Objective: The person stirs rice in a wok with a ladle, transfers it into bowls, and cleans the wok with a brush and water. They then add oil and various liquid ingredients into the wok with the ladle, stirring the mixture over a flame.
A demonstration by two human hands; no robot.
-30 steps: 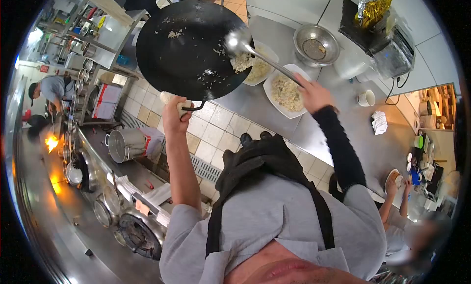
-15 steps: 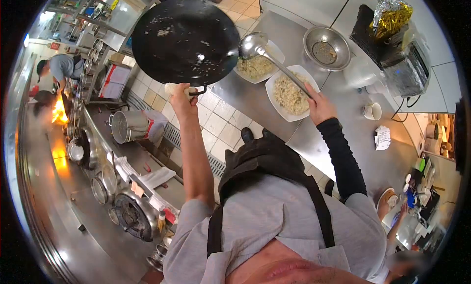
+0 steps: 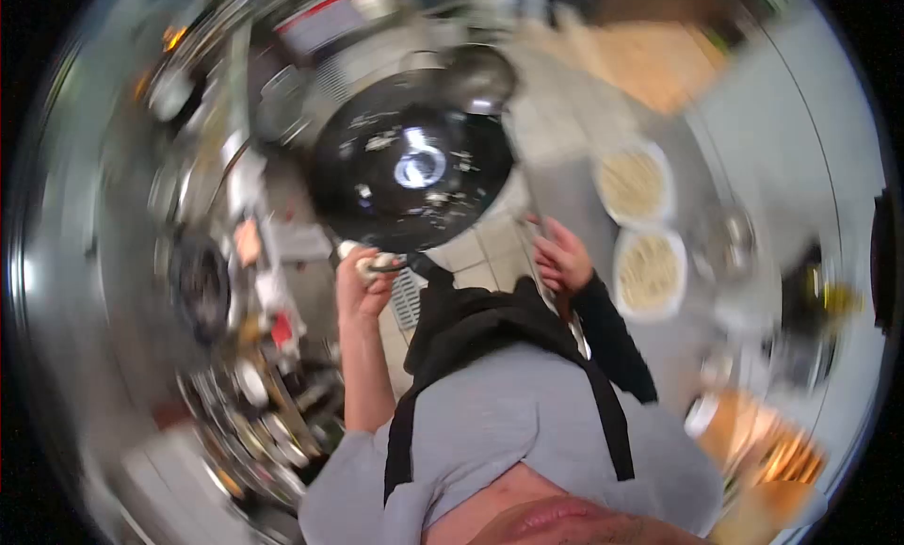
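My left hand (image 3: 363, 283) is closed around the handle of a big black wok (image 3: 363, 183), with a wad of pale cloth between palm and metal. A few grains of rice cling to the wok's dark inside, where bright light reflects. In my right hand (image 3: 562, 256) is the long handle of a metal ladle (image 3: 480, 82). Its bowl overlaps the wok's far rim in this view. Right of that hand, two white plates hold fried rice (image 3: 648, 270) on the steel counter. The picture is smeared by motion.
A metal bowl (image 3: 733, 234) stands beyond the plates on the right. Along my left runs the stove line with a dark burner ring (image 3: 201, 283) and a white cloth (image 3: 299, 242). A wooden-coloured surface (image 3: 650, 63) lies ahead. Tiled floor (image 3: 476, 253) shows below the wok.
My body has turned left, away from the counter, so the plates now sit farther right. The wok and ladle have moved along with my hands, the ladle bowl now at the wok's far rim.
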